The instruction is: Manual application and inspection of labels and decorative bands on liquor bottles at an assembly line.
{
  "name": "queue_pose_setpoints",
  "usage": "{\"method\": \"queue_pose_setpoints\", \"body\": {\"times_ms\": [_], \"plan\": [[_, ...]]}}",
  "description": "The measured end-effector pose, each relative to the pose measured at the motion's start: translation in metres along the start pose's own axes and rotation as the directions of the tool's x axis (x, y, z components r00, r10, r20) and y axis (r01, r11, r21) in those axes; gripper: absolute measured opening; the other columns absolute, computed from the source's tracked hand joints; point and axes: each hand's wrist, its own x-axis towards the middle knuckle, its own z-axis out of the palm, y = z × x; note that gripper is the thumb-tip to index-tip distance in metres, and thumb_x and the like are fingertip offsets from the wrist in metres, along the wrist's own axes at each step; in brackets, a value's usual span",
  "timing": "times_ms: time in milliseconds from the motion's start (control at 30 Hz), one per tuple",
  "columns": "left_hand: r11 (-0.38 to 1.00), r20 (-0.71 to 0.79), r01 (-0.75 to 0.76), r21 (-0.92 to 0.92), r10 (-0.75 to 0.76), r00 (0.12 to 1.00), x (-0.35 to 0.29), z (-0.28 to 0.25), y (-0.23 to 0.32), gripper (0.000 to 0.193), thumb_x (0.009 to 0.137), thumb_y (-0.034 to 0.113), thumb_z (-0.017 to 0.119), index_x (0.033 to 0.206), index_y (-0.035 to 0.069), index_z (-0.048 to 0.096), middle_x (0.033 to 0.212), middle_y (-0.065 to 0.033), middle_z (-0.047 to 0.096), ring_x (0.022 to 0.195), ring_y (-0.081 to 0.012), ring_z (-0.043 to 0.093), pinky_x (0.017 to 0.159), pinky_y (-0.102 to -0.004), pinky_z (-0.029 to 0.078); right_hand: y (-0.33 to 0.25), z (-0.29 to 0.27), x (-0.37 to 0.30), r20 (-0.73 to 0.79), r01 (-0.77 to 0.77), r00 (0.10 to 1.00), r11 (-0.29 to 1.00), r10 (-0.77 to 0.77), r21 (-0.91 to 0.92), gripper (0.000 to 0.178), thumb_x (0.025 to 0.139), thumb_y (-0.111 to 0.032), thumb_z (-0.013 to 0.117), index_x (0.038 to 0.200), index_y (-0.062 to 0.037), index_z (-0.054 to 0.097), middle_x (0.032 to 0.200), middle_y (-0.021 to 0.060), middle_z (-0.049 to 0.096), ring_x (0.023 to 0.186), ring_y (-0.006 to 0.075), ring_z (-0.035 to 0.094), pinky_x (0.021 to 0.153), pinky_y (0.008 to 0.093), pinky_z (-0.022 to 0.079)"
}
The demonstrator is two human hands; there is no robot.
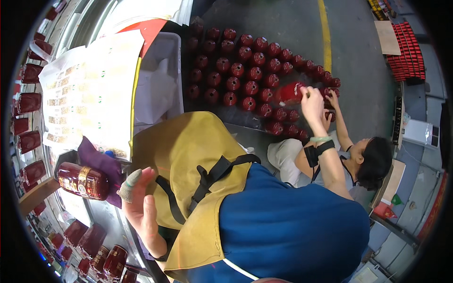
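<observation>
My right hand (311,106) is closed on the end of a glossy dark red jar (289,93), which it holds over rows of similar jars (233,84) on the floor side. The held jar is slightly blurred. A green bracelet and a black band circle that wrist. My left hand (142,205) is open, fingers apart, with a pale fabric cot on one finger. Nothing is in it. Nearest to it is a red jar with gold decoration (82,181), at the bench edge beside a purple cloth (101,165).
A co-worker (358,162) crouches at right, both hands at the end of the jar rows. Printed label sheets (89,94) lie on the bench at left, next to a pale plastic bin (163,85). More red jars (92,240) stand at lower left.
</observation>
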Motion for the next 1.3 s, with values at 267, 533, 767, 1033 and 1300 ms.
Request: {"method": "queue_pose_setpoints", "body": {"times_ms": [267,533,767,1033,1300], "plan": [[0.998,-0.052,0.059,-0.002,-0.059,0.997,0.01,0.021,0.008,0.05,0.1,0.015,0.062,0.144,-0.004,0.048,0.137,-0.0229,0.06,0.13,-0.0325,0.058,0.113,-0.0473,0.043,-0.003,0.113,-0.11,0.483,-0.383,0.813,0.923,0.324,0.026,0.037,0.093,-0.046,0.065,0.092,-0.0114,0.078,0.097,0.0195,0.074,0.092,0.0431,0.07,0.081,0.0515,0.056],[0.996,-0.101,0.086,0.005,-0.085,0.991,0.004,0.028,0.007,0.047,0.099,0.015,0.064,0.14,-0.003,0.051,0.135,-0.0223,0.061,0.127,-0.033,0.06,0.111,-0.0494,0.045,0.005,0.225,-0.166,0.567,-0.726,0.545,0.686,0.617,-0.048,0.037,0.093,-0.042,0.067,0.11,-0.0116,0.079,0.114,0.0192,0.073,0.11,0.038,0.069,0.097,0.0451,0.055],[0.995,-0.143,0.094,0.046,-0.087,0.986,0.003,0.031,0.004,0.045,0.099,0.012,0.062,0.14,-0.005,0.051,0.132,-0.0228,0.063,0.125,-0.0341,0.061,0.111,-0.0485,0.045,0.015,0.269,-0.156,0.413,-0.861,0.387,0.484,0.824,-0.159,0.04,0.093,-0.043,0.068,0.102,-0.0056,0.079,0.111,0.0186,0.075,0.107,0.034,0.072,0.092,0.0433,0.057],[0.997,-0.223,0.082,0.014,-0.077,0.972,-0.019,0.021,0.013,0.043,0.097,0.004,0.061,0.139,-0.005,0.053,0.132,-0.0214,0.064,0.126,-0.0315,0.061,0.113,-0.0461,0.042,0.006,0.292,-0.141,0.586,-0.708,0.358,0.621,0.727,-0.336,0.041,0.088,-0.038,0.071,0.115,-0.0071,0.076,0.124,0.0176,0.072,0.116,0.0331,0.069,0.096,0.0422,0.056],[1.0,-0.407,0.008,-0.007,-0.01,0.913,-0.043,-0.005,0.007,0.039,0.096,0.004,0.067,0.134,0.0,0.06,0.132,-0.0126,0.066,0.125,-0.022,0.061,0.109,-0.0378,0.045,-0.064,0.196,-0.066,0.756,-0.706,0.655,0.359,0.0,0.611,0.017,0.099,-0.02,0.066,0.106,-0.004,0.068,0.078,0.0043,0.066,0.058,0.013,0.059,0.049,0.0289,0.05]]}}
